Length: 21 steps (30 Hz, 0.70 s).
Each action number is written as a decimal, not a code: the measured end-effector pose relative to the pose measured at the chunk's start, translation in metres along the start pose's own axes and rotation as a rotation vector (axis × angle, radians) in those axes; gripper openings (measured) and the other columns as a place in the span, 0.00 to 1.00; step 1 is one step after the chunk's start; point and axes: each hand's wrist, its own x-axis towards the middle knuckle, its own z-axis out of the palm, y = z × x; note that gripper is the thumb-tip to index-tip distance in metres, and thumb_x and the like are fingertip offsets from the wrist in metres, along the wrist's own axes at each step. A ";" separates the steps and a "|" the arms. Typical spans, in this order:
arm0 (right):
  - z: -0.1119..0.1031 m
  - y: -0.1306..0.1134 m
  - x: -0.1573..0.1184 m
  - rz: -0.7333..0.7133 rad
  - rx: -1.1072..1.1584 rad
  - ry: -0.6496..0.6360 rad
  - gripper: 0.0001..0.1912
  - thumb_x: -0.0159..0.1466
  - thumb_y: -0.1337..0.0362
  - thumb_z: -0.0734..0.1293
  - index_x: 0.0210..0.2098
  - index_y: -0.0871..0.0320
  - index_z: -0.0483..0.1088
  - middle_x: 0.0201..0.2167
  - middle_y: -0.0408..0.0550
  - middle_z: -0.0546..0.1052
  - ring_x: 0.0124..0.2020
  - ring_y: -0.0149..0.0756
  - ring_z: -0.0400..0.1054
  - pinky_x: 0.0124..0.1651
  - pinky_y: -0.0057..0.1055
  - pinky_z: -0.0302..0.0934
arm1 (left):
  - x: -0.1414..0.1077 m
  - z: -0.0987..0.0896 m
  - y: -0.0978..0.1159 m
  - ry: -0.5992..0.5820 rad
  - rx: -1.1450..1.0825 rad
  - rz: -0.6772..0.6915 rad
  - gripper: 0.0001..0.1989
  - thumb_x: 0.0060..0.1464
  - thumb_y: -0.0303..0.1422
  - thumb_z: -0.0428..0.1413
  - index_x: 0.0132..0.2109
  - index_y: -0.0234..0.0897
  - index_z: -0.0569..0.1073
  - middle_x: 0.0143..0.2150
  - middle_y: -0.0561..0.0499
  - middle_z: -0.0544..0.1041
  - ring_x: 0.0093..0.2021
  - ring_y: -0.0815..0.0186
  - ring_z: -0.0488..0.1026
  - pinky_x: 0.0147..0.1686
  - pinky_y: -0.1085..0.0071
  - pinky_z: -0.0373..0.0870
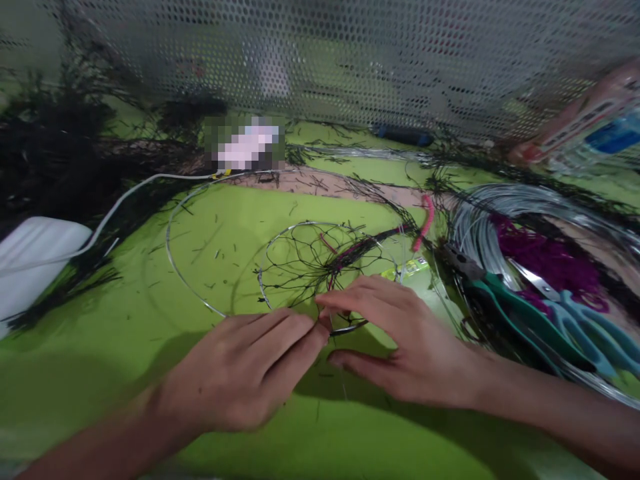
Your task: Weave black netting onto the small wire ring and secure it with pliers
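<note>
- Ring point(263, 287) with net point(295, 270): laid below and beyond the fingers; its near rim is gripped by the narrowed fingers of the left hand point(240, 373), the exact pinch being hidden.
- Right hand point(420, 340): index finger brought close to the left fingertips, thumb held wide; no firm grip is shown.
- Thread point(344, 387): trailed just below the fingertips; it could be snagged by the lowered thumb.
- Wire loop point(173, 257): passed close to the left knuckles; the ring could be shifted if it were caught.
- Pliers point(505, 303): set beyond the right fingers, to their right.
</note>
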 end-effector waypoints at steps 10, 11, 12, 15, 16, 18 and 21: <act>0.003 0.003 0.003 -0.060 -0.051 0.166 0.10 0.63 0.66 0.73 0.45 0.56 0.74 0.45 0.48 0.82 0.46 0.39 0.77 0.48 0.39 0.68 | 0.001 0.000 -0.001 0.004 -0.029 0.025 0.13 0.69 0.25 0.43 0.52 0.32 0.71 0.42 0.47 0.81 0.38 0.64 0.80 0.36 0.69 0.74; 0.003 0.003 0.003 -0.053 -0.057 0.160 0.10 0.63 0.66 0.73 0.44 0.56 0.75 0.45 0.48 0.83 0.46 0.38 0.78 0.48 0.39 0.67 | 0.001 0.000 -0.001 0.003 -0.030 0.020 0.13 0.69 0.25 0.43 0.52 0.33 0.71 0.42 0.47 0.81 0.39 0.64 0.80 0.37 0.69 0.74; 0.002 0.004 0.003 -0.052 -0.063 0.151 0.10 0.63 0.66 0.73 0.44 0.56 0.75 0.45 0.47 0.83 0.45 0.38 0.78 0.48 0.39 0.66 | 0.001 0.000 -0.001 0.001 -0.029 0.015 0.14 0.69 0.25 0.43 0.52 0.34 0.71 0.42 0.48 0.81 0.39 0.64 0.80 0.37 0.69 0.74; 0.001 0.004 0.002 -0.075 -0.083 0.139 0.12 0.62 0.63 0.74 0.45 0.56 0.75 0.45 0.45 0.83 0.44 0.37 0.78 0.49 0.40 0.63 | 0.001 -0.001 -0.001 -0.011 -0.020 0.004 0.14 0.70 0.25 0.41 0.52 0.38 0.70 0.43 0.51 0.82 0.39 0.66 0.80 0.38 0.71 0.75; 0.000 0.004 0.001 -0.082 -0.088 0.135 0.13 0.62 0.62 0.74 0.45 0.55 0.75 0.45 0.45 0.83 0.44 0.37 0.78 0.50 0.40 0.62 | 0.001 -0.002 -0.001 -0.013 -0.021 0.004 0.15 0.70 0.25 0.41 0.53 0.38 0.70 0.43 0.51 0.82 0.39 0.66 0.79 0.38 0.70 0.75; 0.000 0.004 0.000 -0.087 -0.093 0.124 0.13 0.63 0.61 0.73 0.46 0.55 0.75 0.46 0.45 0.83 0.44 0.37 0.78 0.51 0.40 0.61 | 0.001 -0.002 -0.001 -0.009 -0.032 0.009 0.15 0.69 0.25 0.41 0.53 0.36 0.70 0.43 0.49 0.82 0.39 0.65 0.80 0.37 0.69 0.75; -0.001 0.005 -0.002 -0.082 -0.081 0.107 0.13 0.64 0.62 0.72 0.48 0.55 0.74 0.46 0.45 0.82 0.44 0.38 0.78 0.53 0.42 0.60 | 0.001 -0.002 -0.001 -0.013 -0.036 0.014 0.15 0.68 0.24 0.42 0.52 0.33 0.71 0.42 0.48 0.81 0.39 0.64 0.79 0.37 0.69 0.74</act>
